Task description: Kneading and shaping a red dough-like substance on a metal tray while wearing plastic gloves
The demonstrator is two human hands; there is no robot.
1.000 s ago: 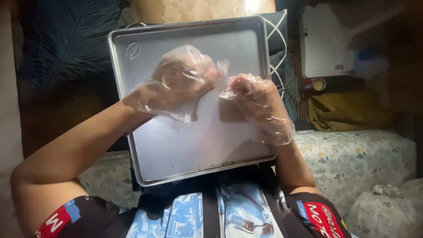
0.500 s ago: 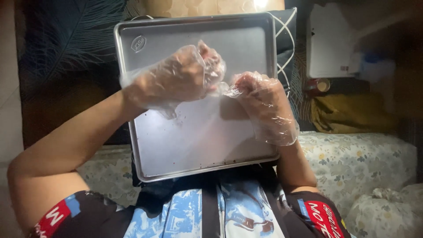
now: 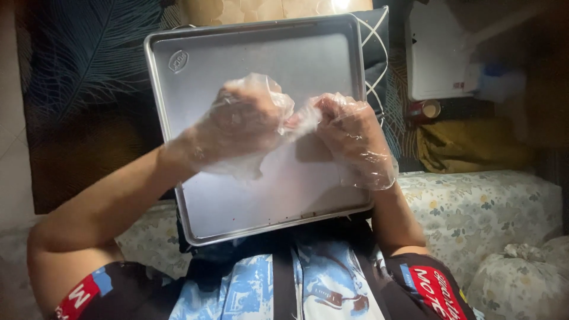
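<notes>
My left hand point(image 3: 246, 121) and right hand point(image 3: 349, 133), each in one thin clear plastic glove, are curled into loose fists meeting knuckle to knuckle above the tray point(image 3: 195, 71). Between them I pinch a bit of glove film point(image 3: 302, 121); whether anything else is gripped, I cannot tell. Both forearms rise from the lower corners, elbows spread, wrists bent inward. There is one metal baking tray, rectangular, resting on my lap, its long axis running away from me and tilted slightly left, rim up. Beyond it lie a dark leaf-patterned cloth point(image 3: 83, 71), one white box point(image 3: 438, 53), and the floral cushion point(image 3: 486, 207) beneath me.
</notes>
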